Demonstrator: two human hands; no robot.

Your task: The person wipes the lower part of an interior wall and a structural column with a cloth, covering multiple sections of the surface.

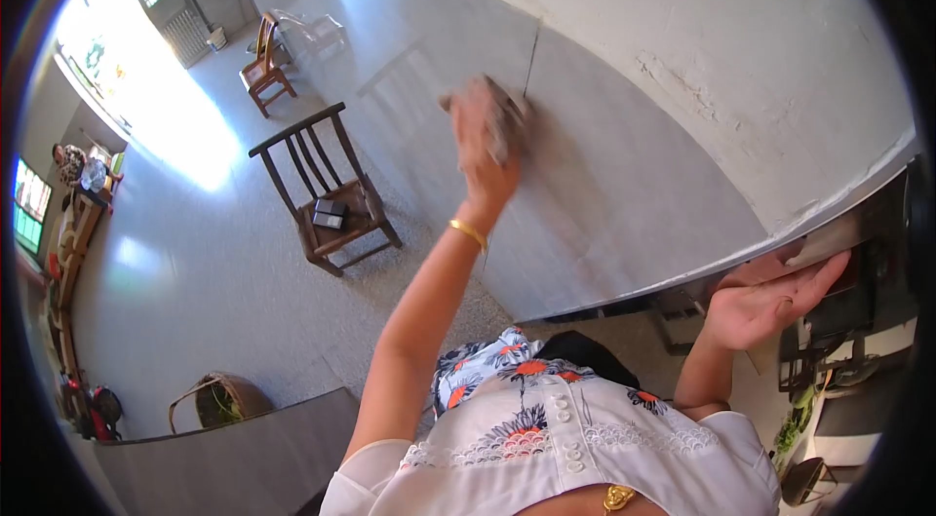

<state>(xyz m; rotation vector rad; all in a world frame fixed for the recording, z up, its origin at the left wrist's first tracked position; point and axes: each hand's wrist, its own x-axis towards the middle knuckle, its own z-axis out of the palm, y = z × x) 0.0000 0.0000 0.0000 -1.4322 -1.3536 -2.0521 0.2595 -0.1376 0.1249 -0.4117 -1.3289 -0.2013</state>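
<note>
My left hand (478,141), a gold bracelet on its wrist, is stretched up against the grey tiled wall panel (624,194). Its fingers are closed on a greyish-brown cloth (509,116), pressed to the shiny tiles beside a dark vertical joint; motion blurs both a little. Off to the right, my right hand (770,309) is open and holds nothing, palm turned up and fingers stretched out. It is close to the end edge of the wall, by a dark glossy surface that mirrors it; whether it touches there I cannot tell.
A dark wooden chair (336,194) with small dark boxes (330,214) on its seat stands left of my arm. Behind it is a brown chair (265,68). A wicker basket (229,401) sits lower left. Someone (86,170) sits at the far left, near a bright doorway.
</note>
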